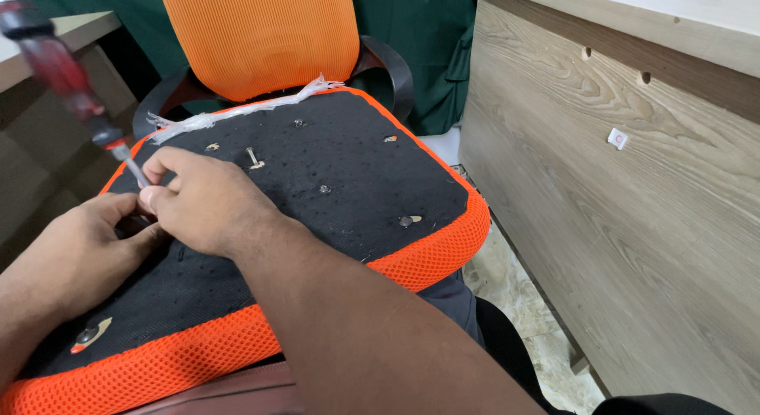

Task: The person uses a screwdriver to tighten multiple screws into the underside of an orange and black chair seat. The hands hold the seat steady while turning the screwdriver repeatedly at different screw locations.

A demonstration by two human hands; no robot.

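An upturned chair seat (356, 169), black fabric underneath with an orange mesh rim, rests on my lap. A screwdriver (59, 66) with a red see-through handle leans up to the top left, its shaft running down between my hands. My right hand (210, 201) reaches across the seat and pinches the shaft near the tip. My left hand (71, 256) lies on the seat's left side, fingers curled under the right hand by the tip; what they hold is hidden. A loose bolt (252, 157) stands up just beyond my right hand.
Several screw heads dot the seat, one at the right (408, 220) and one at the near left corner (87, 334). An orange backrest (261, 35) and a black armrest (392, 70) stand behind. A frayed white strip (237, 110) lies along the far edge. A wooden panel (633, 209) rises on the right.
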